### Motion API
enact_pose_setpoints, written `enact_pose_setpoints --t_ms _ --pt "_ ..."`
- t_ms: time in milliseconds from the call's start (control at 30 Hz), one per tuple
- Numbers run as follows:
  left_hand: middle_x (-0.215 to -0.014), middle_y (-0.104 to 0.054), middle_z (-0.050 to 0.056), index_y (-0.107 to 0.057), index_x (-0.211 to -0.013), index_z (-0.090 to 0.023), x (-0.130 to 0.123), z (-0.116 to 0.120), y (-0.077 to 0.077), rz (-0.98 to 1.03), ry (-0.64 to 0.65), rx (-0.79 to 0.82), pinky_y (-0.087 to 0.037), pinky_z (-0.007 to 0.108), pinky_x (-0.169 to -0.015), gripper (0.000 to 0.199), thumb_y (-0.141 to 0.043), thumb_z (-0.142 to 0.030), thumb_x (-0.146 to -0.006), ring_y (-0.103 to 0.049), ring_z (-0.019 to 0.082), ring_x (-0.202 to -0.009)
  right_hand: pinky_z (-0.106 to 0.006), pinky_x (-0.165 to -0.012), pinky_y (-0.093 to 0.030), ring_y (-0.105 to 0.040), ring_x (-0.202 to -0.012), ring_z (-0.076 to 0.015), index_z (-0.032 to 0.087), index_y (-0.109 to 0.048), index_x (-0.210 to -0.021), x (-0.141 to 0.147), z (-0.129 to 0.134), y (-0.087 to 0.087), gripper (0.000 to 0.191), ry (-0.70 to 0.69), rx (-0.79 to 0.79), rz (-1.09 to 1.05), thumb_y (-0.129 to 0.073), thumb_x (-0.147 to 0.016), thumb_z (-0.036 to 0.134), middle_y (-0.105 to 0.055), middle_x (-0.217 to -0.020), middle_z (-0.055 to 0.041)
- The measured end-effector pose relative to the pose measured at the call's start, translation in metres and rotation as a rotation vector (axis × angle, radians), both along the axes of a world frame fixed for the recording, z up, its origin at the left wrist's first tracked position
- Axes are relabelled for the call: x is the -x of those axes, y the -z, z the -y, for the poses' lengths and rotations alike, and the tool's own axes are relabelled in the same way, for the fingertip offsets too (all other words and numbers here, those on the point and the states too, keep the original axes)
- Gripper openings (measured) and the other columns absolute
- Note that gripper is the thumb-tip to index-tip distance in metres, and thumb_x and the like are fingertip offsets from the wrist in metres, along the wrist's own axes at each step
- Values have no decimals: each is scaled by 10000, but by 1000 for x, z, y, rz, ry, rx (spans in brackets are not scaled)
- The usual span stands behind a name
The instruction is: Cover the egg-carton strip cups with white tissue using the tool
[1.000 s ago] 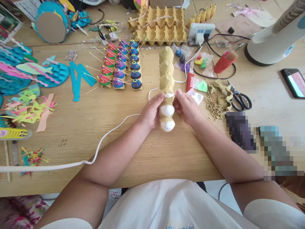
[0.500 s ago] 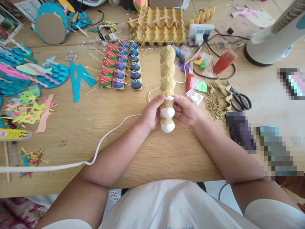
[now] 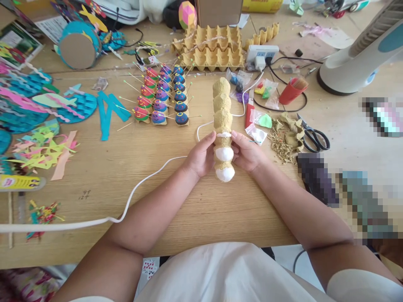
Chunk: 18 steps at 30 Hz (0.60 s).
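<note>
1. Wooden bench [image 3: 157, 222] was crowded all round the landmark: a tan egg-carton strip [image 3: 223, 126], lengthwise between the two hands. Couldn't tell if its underside touched wood.
2. Left hand [image 3: 201, 156]: grip closed on the strip's left side, thumb by the thin white band [image 3: 223, 134]. Right hand [image 3: 250, 154]: grip closed on the strip's right side, thumb at the band's other end.
3. Change over the last second: right thumb went from poking up beside the band to lying flatter against the strip. View also tipped, so more showed beyond the strip, incl. a yellow container [image 3: 262, 5].
4. Coverage: rounded white caps [image 3: 224, 154] sat on the two nearest bumps; next bump had only the band; three far bumps were bare tan. No extra bump had turned white. My read: hands were pressing or steadying the band, no net progress along the strip.
5. Right of strip: white bag [image 3: 256, 134], green lump [image 3: 265, 121], shavings [image 3: 280, 147], scissors [image 3: 315, 137]. None in hand, none shifted.
6. Left of strip: painted bump rows [image 3: 161, 95] with pins, also unchanged. Beyond strip: egg trays [image 3: 212, 58].
</note>
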<state>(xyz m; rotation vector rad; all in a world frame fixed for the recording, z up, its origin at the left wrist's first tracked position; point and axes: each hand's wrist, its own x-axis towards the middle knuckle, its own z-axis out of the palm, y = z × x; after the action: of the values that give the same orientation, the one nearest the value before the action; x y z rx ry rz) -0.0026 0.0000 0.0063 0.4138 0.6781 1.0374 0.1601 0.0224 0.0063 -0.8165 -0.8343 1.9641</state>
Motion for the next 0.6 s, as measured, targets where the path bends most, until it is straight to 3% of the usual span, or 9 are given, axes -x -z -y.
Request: enact_pose_setpoints --t_ms 133,400,600 --pt "-916 -860 63 -798 -1020 -194 -1 0 1 -44 -34 -58 -659 358 -884 454 -961 -595 -884 -866 294 -1060 -254 -496 -185 -241 -521 -61 247 -542 -755 1 1 2 678 17 0 8 -1067 -677 671 -373 -551 126" --pt "-928 -858 58 -787 -974 -204 -3 1 2 -73 -71 -132 -671 384 -919 525 -1052 -599 -751 -858 309 -1096 -265 -530 -307 -377 -556 -86 249 -613 -795 2 2 4 634 30 5 -13 -1042 -692 704 -492 -626 95" --pt "-860 -845 63 -767 -934 -214 -5 2 3 -48 -48 -116 -684 407 -904 524 -1027 -644 -787 -870 340 -1089 -247 -498 -238 -272 -500 -58 246 -546 -689 6 4 0 721 81 19 11 -1121 -556 661 -412 -529 127"
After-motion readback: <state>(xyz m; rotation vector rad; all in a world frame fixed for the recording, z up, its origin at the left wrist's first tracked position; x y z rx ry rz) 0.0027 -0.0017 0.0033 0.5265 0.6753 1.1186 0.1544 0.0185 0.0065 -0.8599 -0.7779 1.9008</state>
